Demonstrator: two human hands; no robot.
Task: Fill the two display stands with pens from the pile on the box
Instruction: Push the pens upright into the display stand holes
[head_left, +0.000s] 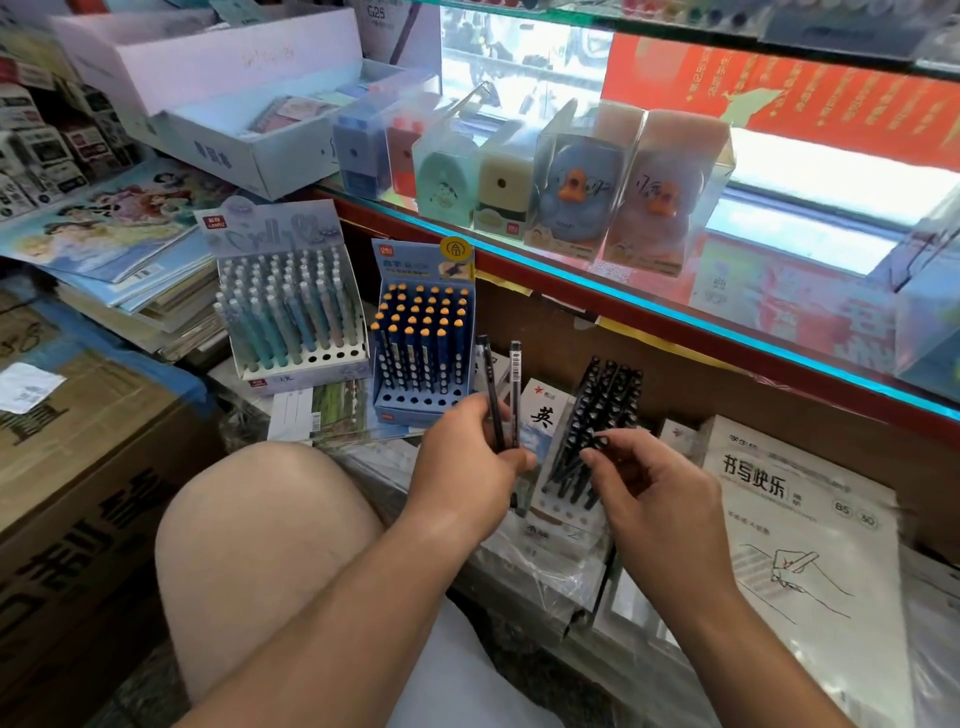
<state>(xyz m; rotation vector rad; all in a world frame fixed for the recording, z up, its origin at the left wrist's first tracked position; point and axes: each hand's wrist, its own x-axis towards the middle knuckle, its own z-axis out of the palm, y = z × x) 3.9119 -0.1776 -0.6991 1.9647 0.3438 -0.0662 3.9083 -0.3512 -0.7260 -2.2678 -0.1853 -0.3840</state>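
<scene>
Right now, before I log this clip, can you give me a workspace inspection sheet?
Surface: plastic-wrapped packs under the stands.
Job's things: black-pen stand partly filled; blue stand and pastel stand, front holes empty.
Clutter: booklets, cardboard box.
Grippers: left hand grips two black pens; right hand pinches one standing pen.
Cables: nothing seen.
Surroundings: glass shelf of boxed sharpeners.

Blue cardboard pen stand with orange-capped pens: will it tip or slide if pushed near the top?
Probably tips backward: the blue cardboard pen stand is tall, with a small base. Its orange-capped pens stand in open holes, so they may rattle. The glossy plastic wrap beneath may let it slide.
</scene>
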